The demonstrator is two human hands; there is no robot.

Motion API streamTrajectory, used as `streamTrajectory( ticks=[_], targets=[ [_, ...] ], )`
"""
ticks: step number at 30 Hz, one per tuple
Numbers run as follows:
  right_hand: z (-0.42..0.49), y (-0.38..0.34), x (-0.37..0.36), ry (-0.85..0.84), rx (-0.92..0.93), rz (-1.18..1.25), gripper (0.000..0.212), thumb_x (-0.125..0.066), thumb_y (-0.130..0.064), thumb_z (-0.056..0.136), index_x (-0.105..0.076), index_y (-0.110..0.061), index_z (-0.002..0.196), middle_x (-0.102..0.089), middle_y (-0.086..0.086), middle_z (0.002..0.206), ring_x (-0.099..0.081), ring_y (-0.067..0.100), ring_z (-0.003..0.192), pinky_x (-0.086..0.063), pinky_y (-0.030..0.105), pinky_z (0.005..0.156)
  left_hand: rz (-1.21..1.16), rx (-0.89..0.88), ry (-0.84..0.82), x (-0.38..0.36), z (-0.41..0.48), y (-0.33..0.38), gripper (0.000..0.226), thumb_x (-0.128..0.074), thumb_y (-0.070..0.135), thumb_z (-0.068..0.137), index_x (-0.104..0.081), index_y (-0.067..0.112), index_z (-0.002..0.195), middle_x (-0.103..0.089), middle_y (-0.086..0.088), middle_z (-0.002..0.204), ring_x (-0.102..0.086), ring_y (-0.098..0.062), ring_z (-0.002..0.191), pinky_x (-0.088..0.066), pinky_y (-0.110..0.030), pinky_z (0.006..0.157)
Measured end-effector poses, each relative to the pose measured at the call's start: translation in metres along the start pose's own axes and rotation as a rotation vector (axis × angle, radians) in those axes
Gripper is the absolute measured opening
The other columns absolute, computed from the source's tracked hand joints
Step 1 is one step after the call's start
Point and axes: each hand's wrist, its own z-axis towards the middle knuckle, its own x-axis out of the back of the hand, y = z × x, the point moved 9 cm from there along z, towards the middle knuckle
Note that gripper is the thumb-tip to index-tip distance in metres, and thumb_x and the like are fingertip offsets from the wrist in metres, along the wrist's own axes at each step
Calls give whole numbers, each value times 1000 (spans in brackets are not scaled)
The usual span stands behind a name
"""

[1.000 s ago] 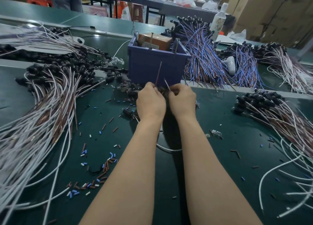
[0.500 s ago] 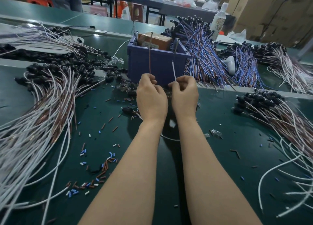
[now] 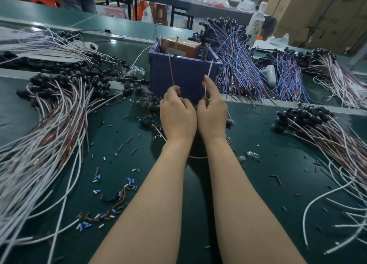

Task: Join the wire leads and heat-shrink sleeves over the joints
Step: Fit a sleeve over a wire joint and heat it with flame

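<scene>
Dark green matting point(image 3: 258, 148) covered the bench, smooth and dull, littered with short tube pieces point(image 3: 119, 196) in brown, blue and white. Both bare forearms reached forward over it, and the hands met in front of a blue plastic bin point(image 3: 184, 75) with straight ribbed walls, which held a tan cardboard box point(image 3: 182, 47).

The left hand point(image 3: 177, 116) was curled into a loose fist, its fingertips pinching a thin brown lead point(image 3: 171, 69). Half a second earlier that lead stood nearly upright; now its tip leaned to the left.

The right hand point(image 3: 212, 112) had loosened from its earlier fist. Its index finger stretched up along a thin white lead point(image 3: 209, 73), while the thumb and lower fingers pinched the lead near its base. More of this lead showed than before, and its top tilted to the right. Both leads rose in front of the bin's wall, a little apart from each other.

Thick fans of glossy white and copper-brown wires point(image 3: 49, 120) with black caps lay to the left, a similar bundle point(image 3: 327, 132) to the right, and blue and brown wires point(image 3: 238, 69) just beside the bin.
</scene>
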Motion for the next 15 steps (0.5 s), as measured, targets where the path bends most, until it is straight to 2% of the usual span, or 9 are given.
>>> streamTrajectory(
  ticks=[2, 5, 8, 10, 13, 15],
  targets=[
    [-2, -1, 2, 40, 11, 8, 60, -42, 8, 88, -41, -18, 142, -60, 4, 130, -60, 19, 106, -44, 26, 88, 2, -4, 7, 1, 0, 0, 33, -42, 4, 92, -53, 3, 123, -60, -10, 121, -52, -24, 113, -41, -32, 96],
    [-3, 3, 13, 185, -38, 127, 37, -43, 4, 93, -48, -6, 129, -64, 7, 110, -66, 25, 85, -51, 23, 80, 4, -18, 16, 2, 0, 2, 33, -43, 5, 92, -53, 3, 123, -59, -9, 121, -51, -22, 113, -40, -30, 94],
    [-3, 11, 19, 263, -98, 215, 19, -46, 0, 95, -53, 1, 113, -64, 9, 101, -63, 12, 61, -57, 28, 66, 11, -43, 19, 2, -2, 6, 33, -43, 6, 92, -53, 3, 124, -59, -9, 121, -50, -22, 113, -40, -29, 94],
    [-2, 10, 19, 256, -95, 198, 23, -46, 0, 95, -56, 0, 116, -64, 8, 103, -64, 13, 64, -57, 27, 67, 19, -53, 17, 1, -2, 7, 33, -44, 6, 92, -54, 3, 123, -60, -8, 121, -50, -22, 112, -40, -29, 94],
    [-2, 4, 13, 196, -56, 125, 31, -45, 2, 94, -57, -2, 122, -64, 7, 113, -66, 24, 91, -53, 37, 86, 37, -55, 6, 1, 0, 6, 33, -43, 7, 93, -54, 3, 124, -60, -9, 122, -51, -23, 113, -39, -29, 94],
    [-1, 5, 12, 192, -58, 115, 31, -45, 2, 93, -59, -3, 121, -64, 9, 115, -64, 26, 98, -50, 34, 90, 48, -67, -13, -1, 0, 7, 34, -43, 8, 94, -54, 3, 125, -60, -10, 123, -51, -23, 114, -40, -30, 96]
  ],
)
